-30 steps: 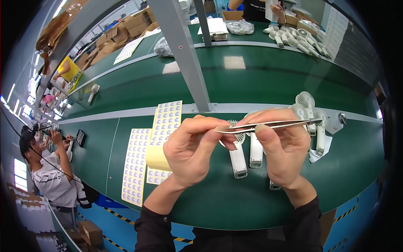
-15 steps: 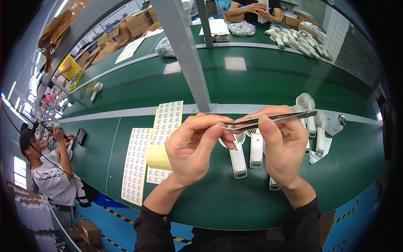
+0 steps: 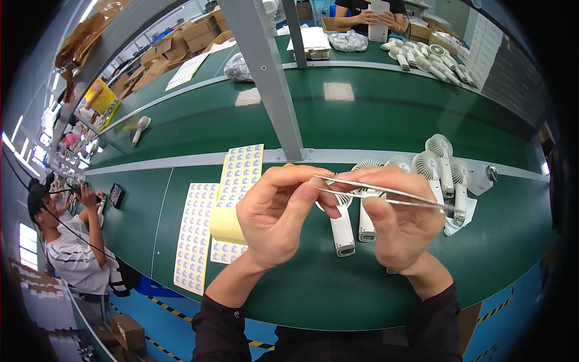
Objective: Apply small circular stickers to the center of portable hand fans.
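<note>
A pair of metal tweezers (image 3: 416,203) is held across the front of me, its two arms spread apart. My right hand (image 3: 407,232) grips it between thumb and fingers, with the bent end at the right. My left hand (image 3: 271,220) is closed, thumb and fingertips at the tweezers' pointed tips. Whether anything tiny sits at the tips I cannot make out. Beneath and behind my right hand lie several white handheld fans (image 3: 342,232), partly hidden. Left of my left hand are sheets of small printed stickers (image 3: 196,235), one with its yellowish sheet curled over (image 3: 228,224).
A grey metal post (image 3: 265,72) rises from the bench's far rail. Beyond it is a green belt surface (image 3: 374,114) with a fan (image 3: 140,130) at its left. Across it, a person holds a white box (image 3: 379,24) near piled fans (image 3: 431,60). Another person (image 3: 78,235) works at the left.
The tweezers have turned in my right hand, so both arms now show spread and the back end sits lower. Across the belt, the person's white box has moved down.
</note>
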A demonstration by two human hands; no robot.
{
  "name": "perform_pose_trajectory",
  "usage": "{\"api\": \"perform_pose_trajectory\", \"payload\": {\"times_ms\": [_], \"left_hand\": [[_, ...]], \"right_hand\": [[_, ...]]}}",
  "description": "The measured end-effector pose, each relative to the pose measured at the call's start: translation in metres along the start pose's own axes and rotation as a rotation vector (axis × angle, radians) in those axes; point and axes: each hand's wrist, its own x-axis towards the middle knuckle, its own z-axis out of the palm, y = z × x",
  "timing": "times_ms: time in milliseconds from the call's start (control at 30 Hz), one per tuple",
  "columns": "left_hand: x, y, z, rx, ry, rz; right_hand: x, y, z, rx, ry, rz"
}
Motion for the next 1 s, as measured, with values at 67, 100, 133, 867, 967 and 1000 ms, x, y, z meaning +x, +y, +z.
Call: {"api": "perform_pose_trajectory", "payload": {"times_ms": [67,100,133,867,967,1000], "left_hand": [[-0.0005,0.0003,0.0014,-0.001,0.015,0.002],[-0.0006,0.0005,0.0015,0.002,0.011,0.003],[-0.0006,0.0008,0.0016,0.006,0.006,0.004],[-0.0015,0.0003,0.0002,-0.038,-0.029,-0.016],[-0.0017,0.0003,0.0005,-0.048,-0.023,-0.021],[-0.002,0.0005,0.0004,-0.042,-0.023,-0.026]], "right_hand": [[0.001,0.0001,-0.0007,-0.061,-0.04,-0.064],[0.0015,0.0003,-0.0016,-0.07,-0.047,-0.088],[0.002,0.0003,-0.0026,-0.09,-0.067,-0.107],[-0.0005,0.004,-0.0011,-0.077,-0.044,-0.119],[-0.0019,0.0064,0.0007,-0.054,-0.012,-0.131],[-0.0024,0.0071,0.0011,-0.052,-0.005,-0.134]]}}
